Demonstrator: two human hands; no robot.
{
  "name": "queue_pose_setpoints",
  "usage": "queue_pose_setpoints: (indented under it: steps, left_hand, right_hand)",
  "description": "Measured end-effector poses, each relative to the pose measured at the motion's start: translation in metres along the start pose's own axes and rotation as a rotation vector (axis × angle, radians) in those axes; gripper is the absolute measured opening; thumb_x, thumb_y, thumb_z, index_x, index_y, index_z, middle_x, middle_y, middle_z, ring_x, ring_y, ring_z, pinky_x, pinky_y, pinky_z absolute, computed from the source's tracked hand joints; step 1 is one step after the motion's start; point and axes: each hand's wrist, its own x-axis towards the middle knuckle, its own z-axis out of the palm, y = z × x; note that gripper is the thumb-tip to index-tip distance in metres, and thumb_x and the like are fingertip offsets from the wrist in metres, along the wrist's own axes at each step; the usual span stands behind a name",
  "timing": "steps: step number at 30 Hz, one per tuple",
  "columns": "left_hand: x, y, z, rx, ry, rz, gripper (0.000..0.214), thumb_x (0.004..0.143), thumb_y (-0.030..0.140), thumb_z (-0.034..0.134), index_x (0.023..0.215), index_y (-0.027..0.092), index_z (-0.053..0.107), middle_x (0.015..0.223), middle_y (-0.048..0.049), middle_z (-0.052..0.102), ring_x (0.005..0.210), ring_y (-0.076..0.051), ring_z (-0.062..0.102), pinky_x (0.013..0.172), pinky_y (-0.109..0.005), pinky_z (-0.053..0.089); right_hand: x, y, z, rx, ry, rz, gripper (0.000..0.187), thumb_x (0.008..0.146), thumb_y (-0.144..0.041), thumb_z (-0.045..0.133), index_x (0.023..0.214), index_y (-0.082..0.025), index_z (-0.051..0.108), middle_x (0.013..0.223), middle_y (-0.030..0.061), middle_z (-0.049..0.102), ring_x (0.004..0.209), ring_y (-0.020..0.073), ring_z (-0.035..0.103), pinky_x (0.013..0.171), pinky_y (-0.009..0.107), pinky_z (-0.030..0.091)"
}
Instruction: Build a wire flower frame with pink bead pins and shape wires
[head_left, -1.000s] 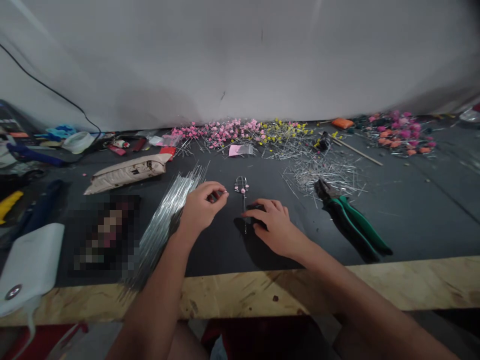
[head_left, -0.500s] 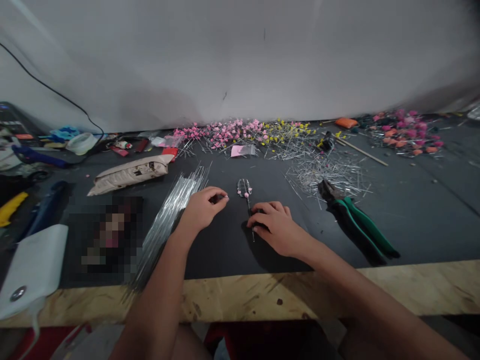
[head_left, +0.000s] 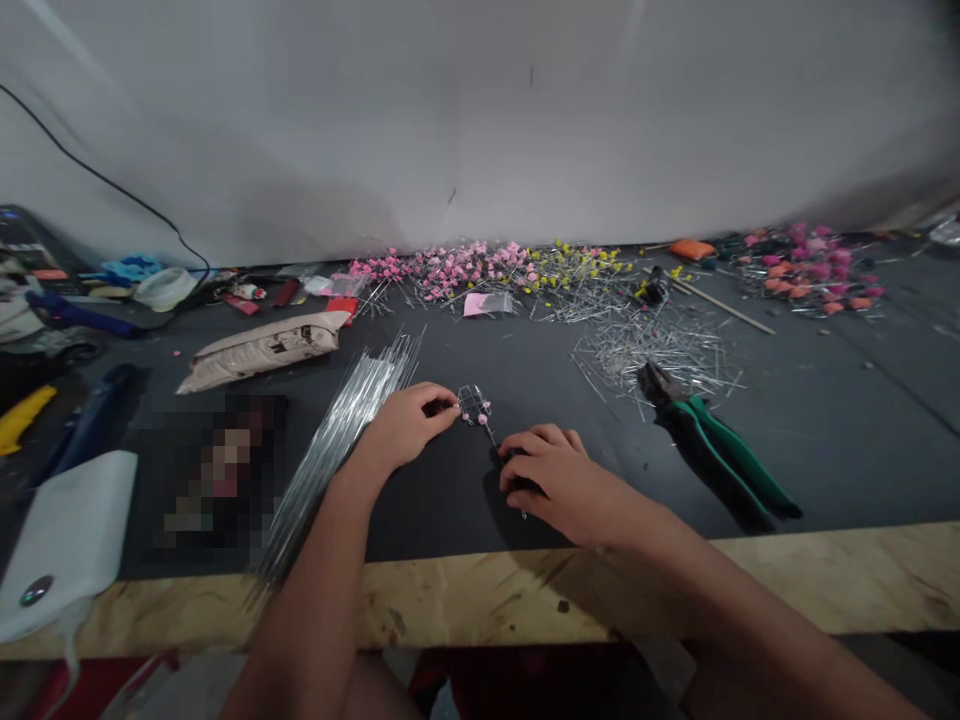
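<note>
A small wire piece (head_left: 474,404) has a looped cage-like head with pink bits around it and a thin stem running down to the right. My right hand (head_left: 559,475) has its fingers curled round that stem, hiding much of it; the stem's lower tip shows below the fingers. Thumb and forefinger of my left hand (head_left: 409,425) are pinched together at the left side of the wire head. A tiny pink piece (head_left: 456,408) shows at those fingertips, too small to name surely. Left of that hand lies a bundle of straight wires (head_left: 337,430).
Green-handled pliers (head_left: 720,450) lie right of my right hand, below a heap of loose wires (head_left: 660,345). Pink-tipped wires (head_left: 472,265) and yellow-tipped ones (head_left: 581,265) line the wall. A beige packet (head_left: 262,350) and white power bank (head_left: 71,540) are left.
The wire piece has tilted, its head swinging left and nearer to me, up to my left fingertips. My right hand has shifted slightly towards me with the stem.
</note>
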Motion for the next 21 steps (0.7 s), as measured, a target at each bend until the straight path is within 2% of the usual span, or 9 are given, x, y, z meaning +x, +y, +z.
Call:
queue_pose_setpoints:
  steps: [9,21]
  left_hand:
    - [-0.0011,-0.0046,0.0012,0.007,-0.127,0.065,0.016,0.079,0.031,0.055,0.087,0.022,0.066,0.089,-0.0011,0.065,0.080,-0.016,0.059,0.071,-0.027,0.043]
    - [0.0021,-0.0053,0.0025,0.109,-0.146,0.143,0.020,0.083,0.033,0.049,0.090,0.024,0.066,0.091,-0.0025,0.065,0.083,-0.018,0.059,0.074,-0.030,0.042]
  right_hand:
    - [-0.0028,-0.0014,0.0011,0.015,0.002,0.005,0.013,0.081,-0.020,0.055,0.088,-0.025,0.065,0.117,0.0001,0.056,0.108,0.0223,0.041,0.086,0.038,0.028]
    - [-0.0040,-0.0035,0.0016,-0.002,-0.006,-0.012,0.015,0.081,-0.019,0.053,0.091,-0.025,0.063,0.118,0.0010,0.054,0.109,0.0226,0.040,0.088,0.039,0.028]
